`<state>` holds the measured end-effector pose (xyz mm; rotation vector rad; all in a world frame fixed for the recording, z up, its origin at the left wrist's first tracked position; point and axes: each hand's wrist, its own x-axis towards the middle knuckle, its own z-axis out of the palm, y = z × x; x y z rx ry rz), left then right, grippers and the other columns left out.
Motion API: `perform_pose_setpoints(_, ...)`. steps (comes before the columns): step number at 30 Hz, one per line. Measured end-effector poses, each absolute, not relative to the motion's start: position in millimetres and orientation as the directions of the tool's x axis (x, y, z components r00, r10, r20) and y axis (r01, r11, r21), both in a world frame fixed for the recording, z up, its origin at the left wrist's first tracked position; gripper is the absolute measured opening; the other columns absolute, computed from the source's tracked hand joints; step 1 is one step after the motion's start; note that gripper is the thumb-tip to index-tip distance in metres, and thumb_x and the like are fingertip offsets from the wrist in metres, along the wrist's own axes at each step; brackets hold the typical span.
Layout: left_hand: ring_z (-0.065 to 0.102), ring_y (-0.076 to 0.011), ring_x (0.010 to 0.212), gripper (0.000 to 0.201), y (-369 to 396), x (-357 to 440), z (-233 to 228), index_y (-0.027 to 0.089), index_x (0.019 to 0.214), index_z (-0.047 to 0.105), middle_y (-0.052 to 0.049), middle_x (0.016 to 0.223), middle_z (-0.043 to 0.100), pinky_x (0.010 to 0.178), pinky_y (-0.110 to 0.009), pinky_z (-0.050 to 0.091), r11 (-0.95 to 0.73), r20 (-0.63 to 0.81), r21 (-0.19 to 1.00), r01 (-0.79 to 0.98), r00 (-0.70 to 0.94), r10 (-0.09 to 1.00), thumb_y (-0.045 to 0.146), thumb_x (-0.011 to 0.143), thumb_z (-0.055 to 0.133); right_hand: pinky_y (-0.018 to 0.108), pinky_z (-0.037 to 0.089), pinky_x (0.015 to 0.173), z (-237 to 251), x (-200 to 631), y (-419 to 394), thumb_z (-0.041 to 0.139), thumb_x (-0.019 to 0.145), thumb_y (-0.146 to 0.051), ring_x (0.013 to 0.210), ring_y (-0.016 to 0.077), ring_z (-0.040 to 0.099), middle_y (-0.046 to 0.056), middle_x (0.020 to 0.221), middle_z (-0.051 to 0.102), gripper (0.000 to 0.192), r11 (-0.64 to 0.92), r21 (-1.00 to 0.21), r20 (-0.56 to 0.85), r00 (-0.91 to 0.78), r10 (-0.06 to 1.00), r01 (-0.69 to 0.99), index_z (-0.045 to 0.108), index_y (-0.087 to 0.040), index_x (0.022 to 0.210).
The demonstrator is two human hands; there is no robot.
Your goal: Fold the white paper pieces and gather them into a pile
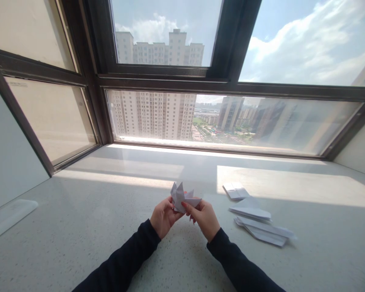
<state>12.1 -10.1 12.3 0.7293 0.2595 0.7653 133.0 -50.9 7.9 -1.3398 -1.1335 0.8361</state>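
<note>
A white folded paper figure [182, 197] with several pointed flaps is held up just above a pale stone sill [79, 227]. My left hand [163, 217] pinches its lower left side. Its right flap is gripped between the fingers of my right hand [204, 218], whose nails are painted red. Both arms wear dark sleeves and reach in from the bottom edge.
To the right on the sill lie a small folded white paper [235, 190] and a loose pile of folded white paper pieces [261, 225]. A dark-framed window [231, 87] rises behind the sill. A pale flat object [6, 219] lies at the far left.
</note>
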Motion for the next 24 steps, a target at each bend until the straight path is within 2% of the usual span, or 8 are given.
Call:
perform_pose_setpoints(7, 0.053, -0.0168, 0.078, 0.032, -11.1, 14.0, 9.2, 0.011, 0.098, 0.054, -0.009, 0.09, 0.059, 0.076, -0.03, 0.036, 0.443, 0.0, 0.767, -0.465, 0.69, 0.724, 0.02, 0.068, 0.053, 0.022, 0.038, 0.044, 7.2, 135.3, -52.2, 0.053, 0.067, -0.033, 0.045, 0.0102, 0.047, -0.002, 0.047, 0.051, 0.018, 0.172, -0.871, 0.281, 0.18, 0.943, 0.461, 0.057, -0.015, 0.066)
perform_pose_setpoints(9, 0.053, -0.0181, 0.081, 0.032, -11.2, 15.2, 8.0, 0.011, 0.097, 0.054, -0.01, 0.092, 0.059, 0.078, -0.032, 0.035, 0.414, 0.016, 0.784, -0.464, 0.681, 0.732, 0.025, 0.068, 0.055, 0.023, 0.04, 0.047, 6.0, 135.5, -52.3, 0.054, 0.065, -0.032, 0.048, 0.0108, 0.049, -0.002, 0.053, 0.053, 0.017, 0.189, -0.842, 0.331, 0.206, 0.921, 0.505, 0.055, -0.016, 0.072)
perform_pose_setpoints(12, 0.051, -0.0209, 0.089, 0.034, -10.9, 16.5, 6.1, 0.013, 0.098, 0.054, -0.01, 0.096, 0.058, 0.083, -0.034, 0.032, 0.333, 0.067, 0.819, -0.467, 0.655, 0.753, 0.031, 0.069, 0.054, 0.023, 0.042, 0.043, 2.5, 136.5, -49.8, 0.062, 0.057, -0.034, 0.048, 0.0092, 0.048, -0.001, 0.07, 0.054, 0.046, 0.185, -0.891, 0.356, 0.385, 0.852, 0.415, 0.044, -0.019, 0.097)
perform_pose_setpoints(14, 0.047, -0.0224, 0.096, 0.035, -9.9, 16.5, 4.2, 0.015, 0.1, 0.054, -0.01, 0.103, 0.055, 0.086, -0.035, 0.03, 0.227, 0.119, 0.865, -0.447, 0.624, 0.772, 0.034, 0.07, 0.053, 0.022, 0.039, 0.035, 0.7, 137.8, -47.3, 0.063, 0.054, -0.038, 0.045, 0.0085, 0.047, 0.0, 0.078, 0.052, 0.063, 0.18, -0.943, 0.286, 0.41, 0.866, 0.279, 0.034, -0.02, 0.107)
perform_pose_setpoints(16, 0.042, -0.0234, 0.103, 0.034, -8.0, 15.5, 2.2, 0.017, 0.1, 0.054, -0.008, 0.112, 0.049, 0.089, -0.035, 0.027, 0.096, 0.164, 0.919, -0.381, 0.593, 0.788, 0.035, 0.071, 0.051, 0.021, 0.037, 0.032, 0.8, 139.1, -45.9, 0.06, 0.057, -0.04, 0.043, 0.0094, 0.048, 0.0, 0.072, 0.053, 0.054, 0.164, -0.973, 0.206, 0.281, 0.937, 0.165, 0.04, -0.018, 0.101)
perform_pose_setpoints(18, 0.037, -0.0239, 0.108, 0.034, -5.3, 13.3, 1.3, 0.018, 0.1, 0.054, -0.007, 0.118, 0.045, 0.091, -0.034, 0.025, -0.018, 0.192, 0.953, -0.304, 0.552, 0.811, 0.035, 0.071, 0.051, 0.021, 0.036, 0.034, 3.3, 139.5, -47.0, 0.057, 0.06, -0.04, 0.042, 0.0102, 0.048, -0.002, 0.057, 0.052, 0.035, 0.153, -0.977, 0.179, 0.178, 0.968, 0.151, 0.049, -0.015, 0.082)
perform_pose_setpoints(20, 0.034, -0.0231, 0.11, 0.036, -2.6, 10.6, 2.4, 0.019, 0.103, 0.051, -0.007, 0.117, 0.044, 0.092, -0.032, 0.024, -0.117, 0.241, 0.957, -0.267, 0.498, 0.833, 0.031, 0.069, 0.054, 0.021, 0.036, 0.037, 7.0, 138.8, -50.0, 0.055, 0.063, -0.038, 0.041, 0.0096, 0.046, -0.003, 0.048, 0.05, 0.023, 0.164, -0.952, 0.219, 0.202, 0.954, 0.259, 0.05, -0.016, 0.067)
perform_pose_setpoints(24, 0.039, -0.019, 0.106, 0.049, -1.6, 8.4, 6.3, 0.019, 0.11, 0.041, -0.007, 0.109, 0.049, 0.09, -0.03, 0.027, -0.242, 0.352, 0.923, -0.3, 0.403, 0.845, 0.022, 0.065, 0.06, 0.022, 0.035, 0.045, 8.4, 134.9, -54.4, 0.053, 0.067, -0.03, 0.044, 0.0094, 0.043, -0.002, 0.049, 0.052, 0.014, 0.177, -0.786, 0.376, 0.231, 0.897, 0.592, 0.052, -0.018, 0.059)
